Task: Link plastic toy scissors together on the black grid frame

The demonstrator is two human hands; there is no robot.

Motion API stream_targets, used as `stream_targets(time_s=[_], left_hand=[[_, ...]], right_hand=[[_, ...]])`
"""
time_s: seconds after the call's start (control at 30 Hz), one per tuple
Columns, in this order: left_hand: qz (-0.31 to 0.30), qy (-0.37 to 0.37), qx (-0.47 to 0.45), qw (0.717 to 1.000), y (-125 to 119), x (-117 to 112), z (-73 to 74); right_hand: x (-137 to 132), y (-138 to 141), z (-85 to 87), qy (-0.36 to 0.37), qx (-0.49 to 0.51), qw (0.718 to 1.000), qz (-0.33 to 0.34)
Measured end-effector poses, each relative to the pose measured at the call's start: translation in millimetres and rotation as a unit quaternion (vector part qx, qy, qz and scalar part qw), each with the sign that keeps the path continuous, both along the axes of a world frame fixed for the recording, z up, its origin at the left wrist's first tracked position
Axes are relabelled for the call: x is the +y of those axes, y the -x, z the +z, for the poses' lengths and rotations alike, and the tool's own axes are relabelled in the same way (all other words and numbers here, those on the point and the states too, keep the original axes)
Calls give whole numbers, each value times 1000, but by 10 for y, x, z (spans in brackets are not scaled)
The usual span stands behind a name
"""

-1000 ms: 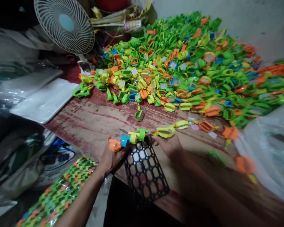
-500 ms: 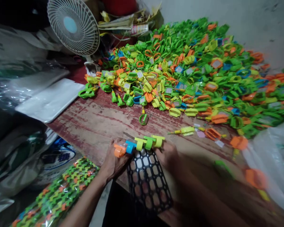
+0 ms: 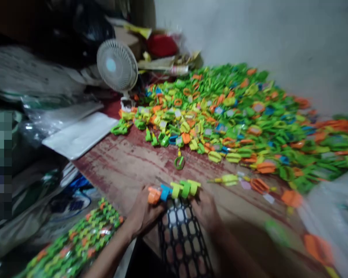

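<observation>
Head view: the person is clipping coloured plastic pieces [image 3: 174, 190] in a row along the top edge of a black grid card [image 3: 182, 235]. The left hand [image 3: 143, 213] is gripping the row's orange end; the right hand [image 3: 204, 208] is pressing the green end. Next, another piece seems needed from the heap [image 3: 243, 116] beyond, across the bare table [image 3: 124, 166]. A fan [image 3: 117, 66] is standing behind.

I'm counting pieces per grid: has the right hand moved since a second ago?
Yes. The right hand came in from the table toward the black grid, adding a yellow piece to the row.
</observation>
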State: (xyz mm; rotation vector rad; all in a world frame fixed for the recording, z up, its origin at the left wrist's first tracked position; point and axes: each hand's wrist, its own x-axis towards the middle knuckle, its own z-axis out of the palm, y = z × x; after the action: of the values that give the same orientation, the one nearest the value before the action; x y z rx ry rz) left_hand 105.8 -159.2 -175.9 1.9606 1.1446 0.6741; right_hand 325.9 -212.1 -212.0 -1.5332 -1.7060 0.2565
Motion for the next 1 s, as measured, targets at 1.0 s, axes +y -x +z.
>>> stream_targets(time_s=[1.0], left_hand=[[-31,-145,45,988,-104,-134,-230]], right_hand=[[829,-992,586,21,-210,977,-10]])
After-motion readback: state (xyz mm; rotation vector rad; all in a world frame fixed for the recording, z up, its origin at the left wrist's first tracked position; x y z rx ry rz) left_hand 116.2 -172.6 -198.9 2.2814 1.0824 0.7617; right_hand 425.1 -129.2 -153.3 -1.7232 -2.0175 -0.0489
